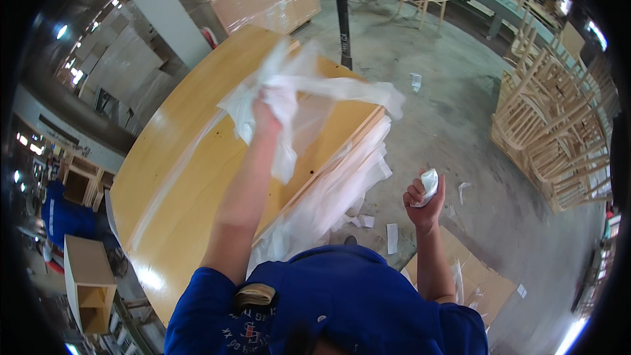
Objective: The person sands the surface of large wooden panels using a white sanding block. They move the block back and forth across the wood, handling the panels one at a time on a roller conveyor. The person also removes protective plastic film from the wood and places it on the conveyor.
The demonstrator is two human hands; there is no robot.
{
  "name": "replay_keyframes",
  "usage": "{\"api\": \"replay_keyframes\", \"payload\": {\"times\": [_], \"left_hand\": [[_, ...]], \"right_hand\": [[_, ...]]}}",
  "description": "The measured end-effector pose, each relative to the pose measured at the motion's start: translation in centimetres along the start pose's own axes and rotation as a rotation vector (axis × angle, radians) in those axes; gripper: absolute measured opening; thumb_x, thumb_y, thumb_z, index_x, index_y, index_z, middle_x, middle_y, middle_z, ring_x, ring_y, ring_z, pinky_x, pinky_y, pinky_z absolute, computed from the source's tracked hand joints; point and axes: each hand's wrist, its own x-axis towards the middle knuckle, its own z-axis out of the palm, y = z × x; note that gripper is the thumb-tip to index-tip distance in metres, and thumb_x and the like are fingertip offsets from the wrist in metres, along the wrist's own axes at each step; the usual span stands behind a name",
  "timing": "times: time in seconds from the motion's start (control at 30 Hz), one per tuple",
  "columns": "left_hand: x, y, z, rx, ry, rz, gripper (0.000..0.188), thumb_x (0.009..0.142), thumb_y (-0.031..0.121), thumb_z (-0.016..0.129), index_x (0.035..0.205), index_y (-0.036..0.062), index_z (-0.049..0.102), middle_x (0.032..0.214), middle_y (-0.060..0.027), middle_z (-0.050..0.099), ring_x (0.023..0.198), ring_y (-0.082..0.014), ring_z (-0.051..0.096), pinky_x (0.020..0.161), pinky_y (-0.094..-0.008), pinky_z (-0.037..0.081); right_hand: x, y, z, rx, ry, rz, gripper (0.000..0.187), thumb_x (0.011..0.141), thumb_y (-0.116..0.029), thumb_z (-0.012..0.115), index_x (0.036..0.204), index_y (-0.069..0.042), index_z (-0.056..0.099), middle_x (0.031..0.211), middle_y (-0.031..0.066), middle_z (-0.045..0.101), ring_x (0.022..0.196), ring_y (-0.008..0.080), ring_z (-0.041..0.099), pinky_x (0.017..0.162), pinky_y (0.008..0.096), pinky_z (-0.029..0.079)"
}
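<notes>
Plastic film [309, 92], thin and whitish, bunched in the left hand [269, 108], which is fisted around it and raised over the right edge of the desk [177, 177]. Film trails off both sides of the fist; more clear wrap [335, 190] hangs down the desk's right edge to the concrete floor [447, 112]. Right hand [424, 196] is closed around a small white wad [429, 183], held off the desk over the floor. Paper scraps [392, 236] lie near the desk's edge, flattened cardboard [480, 276] beside them. Stacked wooden chair frames [559, 131] stand well apart, at right.
</notes>
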Motion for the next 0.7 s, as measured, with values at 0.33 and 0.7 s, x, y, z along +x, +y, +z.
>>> {"api": "replay_keyframes", "payload": {"times": [0.33, 0.7], "left_hand": [[-24.5, 18.5, -11.5, 1.964, 0.604, 0.108, 0.09, 0.077, 0.049, 0.068, 0.141, 0.0055, 0.023, 0.124, -0.0262, 0.045, 0.108, -0.0358, 0.054, 0.091, -0.0404, 0.045], [-43.5, 27.0, -14.2, 2.541, 1.27, -0.246, 0.041, 0.067, 0.024, 0.07, 0.104, 0.0096, 0.061, 0.112, -0.01, 0.056, 0.106, -0.0307, 0.051, 0.087, -0.0409, 0.046]], "right_hand": [[3.5, 1.4, -0.6, -0.034, -0.003, 0.156, 0.057, 0.094, -0.055, 0.031, 0.109, -0.006, 0.056, 0.059, 0.0009, 0.042, 0.047, 0.0111, 0.035, 0.047, 0.0265, 0.031], [7.0, 2.7, 1.7, -0.12, -0.129, 0.245, 0.056, 0.095, -0.053, 0.031, 0.113, -0.005, 0.056, 0.062, 0.001, 0.042, 0.049, 0.0109, 0.035, 0.048, 0.0261, 0.03]]}}
